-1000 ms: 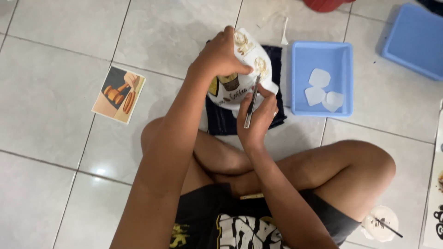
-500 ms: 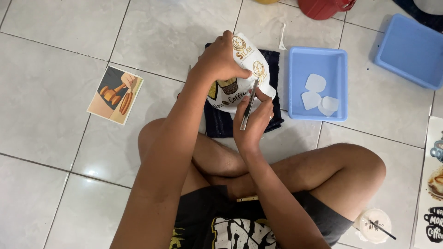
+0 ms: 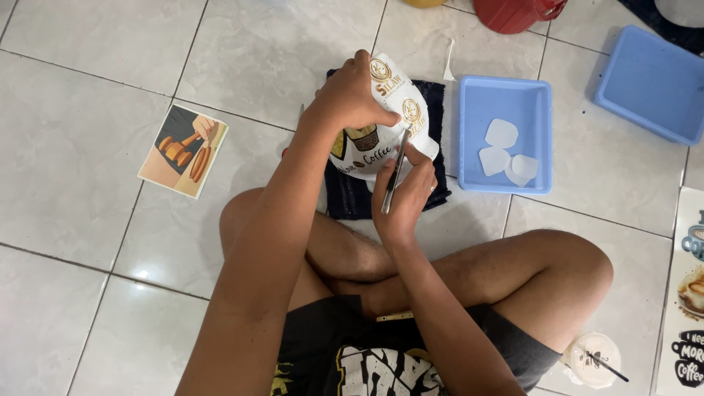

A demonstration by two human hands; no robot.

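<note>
I sit cross-legged on a tiled floor. My left hand (image 3: 350, 97) grips the top of a white printed sheet (image 3: 387, 125) with round gold and brown designs, curled over a dark cloth (image 3: 359, 198). My right hand (image 3: 405, 196) holds a thin metal tool (image 3: 394, 172) like a pen, its tip against the sheet near a round gold design. Both hands work close together above the cloth.
A light blue tray (image 3: 469, 110) with three white cut-out pieces (image 3: 504, 154) lies right of the cloth. A second blue tray (image 3: 653, 81) sits far right, a red container (image 3: 513, 13) at the top. A picture card (image 3: 183, 150) lies left; a small white cup (image 3: 592, 359) by my knee.
The view has shifted slightly downward. My hands stay on the sheet; the right hand with the tool has moved a little along the sheet's edge.
</note>
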